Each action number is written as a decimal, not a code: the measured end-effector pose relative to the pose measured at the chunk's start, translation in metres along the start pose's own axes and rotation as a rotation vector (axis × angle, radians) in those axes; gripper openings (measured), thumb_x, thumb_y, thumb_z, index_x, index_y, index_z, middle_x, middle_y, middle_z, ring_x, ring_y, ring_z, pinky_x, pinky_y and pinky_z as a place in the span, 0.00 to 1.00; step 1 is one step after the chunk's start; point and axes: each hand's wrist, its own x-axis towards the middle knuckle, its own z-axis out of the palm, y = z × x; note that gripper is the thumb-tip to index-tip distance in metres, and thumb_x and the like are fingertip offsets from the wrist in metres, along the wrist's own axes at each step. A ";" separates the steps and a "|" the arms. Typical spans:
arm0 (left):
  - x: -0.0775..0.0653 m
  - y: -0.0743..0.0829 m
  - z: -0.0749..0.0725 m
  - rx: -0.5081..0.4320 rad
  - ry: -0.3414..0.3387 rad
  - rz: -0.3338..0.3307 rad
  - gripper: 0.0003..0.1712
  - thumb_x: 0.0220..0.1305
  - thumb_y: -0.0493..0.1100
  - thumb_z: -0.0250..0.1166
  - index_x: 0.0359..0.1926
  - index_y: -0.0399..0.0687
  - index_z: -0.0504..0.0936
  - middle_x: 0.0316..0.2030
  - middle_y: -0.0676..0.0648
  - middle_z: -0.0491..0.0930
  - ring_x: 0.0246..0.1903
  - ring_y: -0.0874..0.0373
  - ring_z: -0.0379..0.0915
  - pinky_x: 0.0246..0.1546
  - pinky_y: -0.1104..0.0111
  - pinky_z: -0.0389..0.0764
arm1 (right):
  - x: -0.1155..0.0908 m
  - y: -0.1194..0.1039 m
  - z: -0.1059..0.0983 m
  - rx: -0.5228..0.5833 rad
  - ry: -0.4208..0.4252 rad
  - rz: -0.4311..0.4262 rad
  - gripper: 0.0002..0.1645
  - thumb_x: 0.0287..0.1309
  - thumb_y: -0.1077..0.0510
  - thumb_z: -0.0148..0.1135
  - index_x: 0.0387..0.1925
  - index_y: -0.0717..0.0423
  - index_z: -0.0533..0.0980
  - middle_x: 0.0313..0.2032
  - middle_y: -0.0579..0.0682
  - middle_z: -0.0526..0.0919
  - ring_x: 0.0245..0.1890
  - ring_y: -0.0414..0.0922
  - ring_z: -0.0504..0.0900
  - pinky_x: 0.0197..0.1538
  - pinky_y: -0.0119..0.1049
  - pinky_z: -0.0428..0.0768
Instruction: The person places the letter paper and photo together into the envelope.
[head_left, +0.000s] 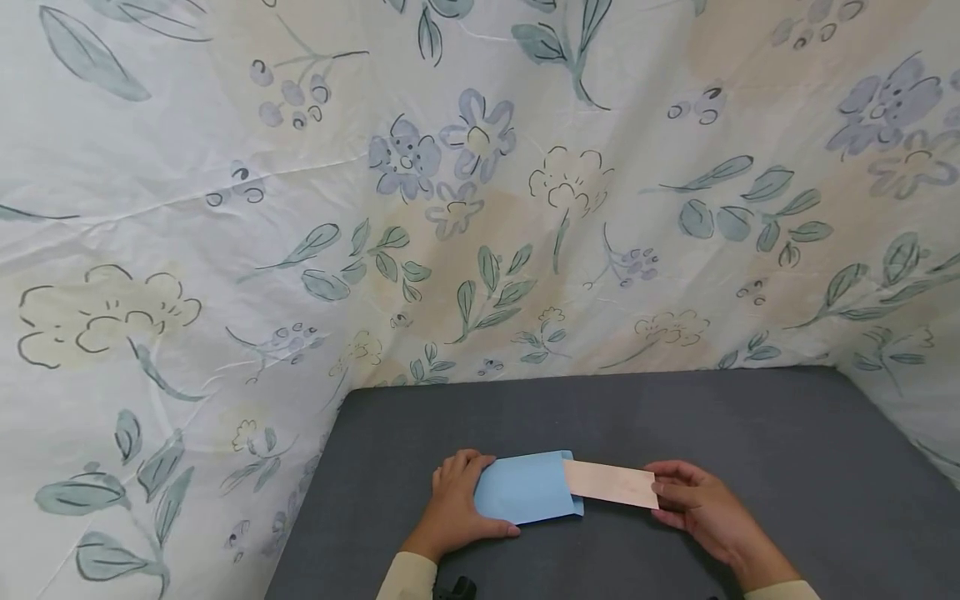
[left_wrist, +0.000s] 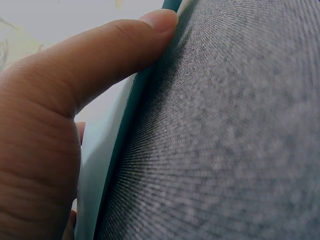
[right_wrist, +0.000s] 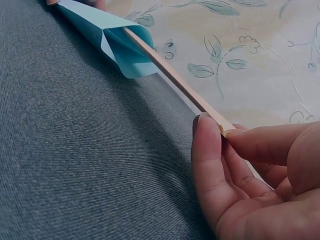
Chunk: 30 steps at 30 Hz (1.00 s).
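Note:
A light blue paper envelope (head_left: 525, 487) lies over the grey table, its open end facing right. My left hand (head_left: 457, 504) grips its closed end, thumb along the near edge and fingers at the far edge. In the left wrist view the thumb (left_wrist: 110, 55) presses on the envelope's edge (left_wrist: 112, 135). A peach-coloured card (head_left: 611, 484) reaches out of the envelope's mouth, its left end hidden inside. My right hand (head_left: 693, 508) pinches the card's outer end between thumb and fingers. The right wrist view shows the envelope's mouth (right_wrist: 132, 50) gaping around the card (right_wrist: 172, 75).
The table (head_left: 787, 450) is covered in dark grey ribbed cloth. A floral fabric sheet (head_left: 480, 208) hangs behind it and along its sides. By the left sleeve (head_left: 408, 577), a small black object (head_left: 461, 587) shows at the bottom edge.

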 end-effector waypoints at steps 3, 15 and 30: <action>0.000 0.001 0.000 -0.004 0.003 0.003 0.66 0.40 0.84 0.81 0.75 0.55 0.77 0.64 0.52 0.70 0.63 0.50 0.62 0.60 0.43 0.61 | 0.000 -0.001 0.000 0.005 -0.005 0.003 0.13 0.76 0.67 0.65 0.57 0.56 0.83 0.47 0.50 0.81 0.44 0.47 0.83 0.51 0.47 0.87; -0.001 -0.001 -0.001 -0.011 0.001 0.009 0.66 0.40 0.83 0.81 0.75 0.55 0.77 0.64 0.53 0.70 0.62 0.50 0.62 0.60 0.42 0.61 | 0.000 0.000 0.004 0.019 -0.027 0.007 0.13 0.76 0.66 0.65 0.58 0.56 0.83 0.47 0.51 0.82 0.46 0.48 0.84 0.51 0.46 0.87; -0.006 -0.001 -0.002 -0.014 0.000 0.022 0.65 0.41 0.83 0.81 0.75 0.55 0.77 0.64 0.53 0.70 0.62 0.50 0.62 0.59 0.43 0.61 | -0.003 0.004 0.011 0.015 -0.026 -0.011 0.14 0.76 0.66 0.66 0.58 0.57 0.83 0.48 0.52 0.81 0.46 0.49 0.83 0.50 0.46 0.87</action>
